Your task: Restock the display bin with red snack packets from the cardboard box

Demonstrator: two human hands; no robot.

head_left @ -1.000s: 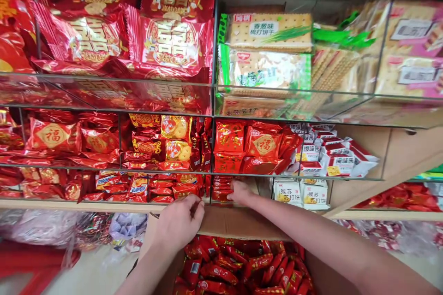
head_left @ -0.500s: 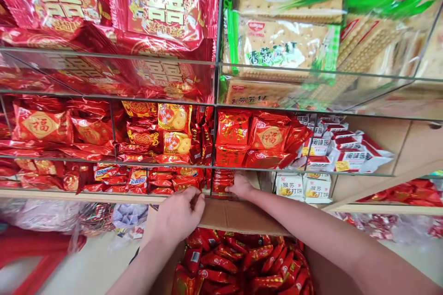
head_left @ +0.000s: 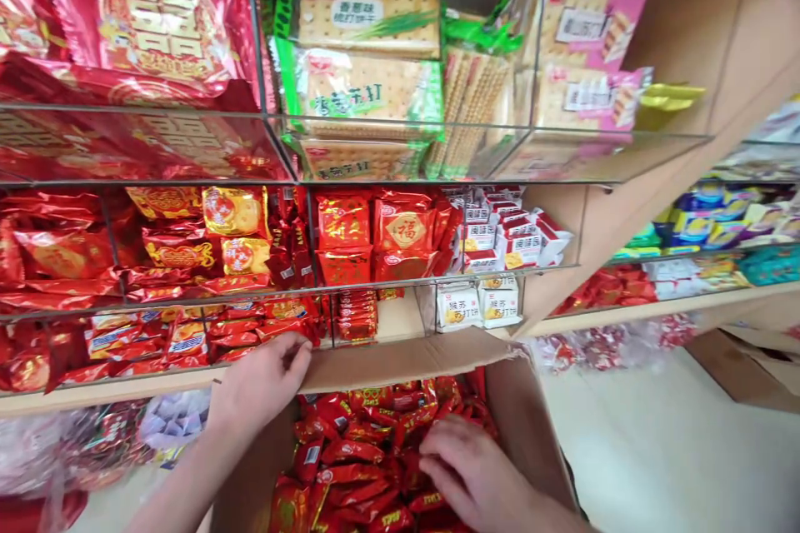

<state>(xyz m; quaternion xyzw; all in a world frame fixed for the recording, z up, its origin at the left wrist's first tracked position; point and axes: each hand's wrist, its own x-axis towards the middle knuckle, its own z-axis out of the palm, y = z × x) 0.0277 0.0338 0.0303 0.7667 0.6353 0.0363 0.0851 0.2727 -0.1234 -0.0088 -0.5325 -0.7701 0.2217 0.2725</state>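
An opened cardboard box [head_left: 518,400] full of red-wrapped snack packets [head_left: 350,475] stands in front of the shelf. My left hand [head_left: 268,375] is at the left end of the box's far flap [head_left: 387,362], its fingers curled inward; what they close on, if anything, is hidden. Over the packets in the box is my right hand [head_left: 468,466], bent downward with thumb and fingers apart, and no packet shows lifted in it. Past the flap, a stack of small red packets [head_left: 357,315] sits in a low shelf compartment, with bare shelf board [head_left: 400,316] to its right.
Clear-fronted shelf bins hold red packets [head_left: 406,233], white-and-red packets [head_left: 522,241] and green-edged crackers [head_left: 368,87]. White cracker packs [head_left: 478,304] stand low on the right. Bagged goods [head_left: 175,420] lie beneath the shelf. Another cardboard box [head_left: 743,366] is on the floor at right.
My right hand has come back from the small red stack on the low shelf and is now over the packets in the box. The view has swung right; my left hand stays by the flap.
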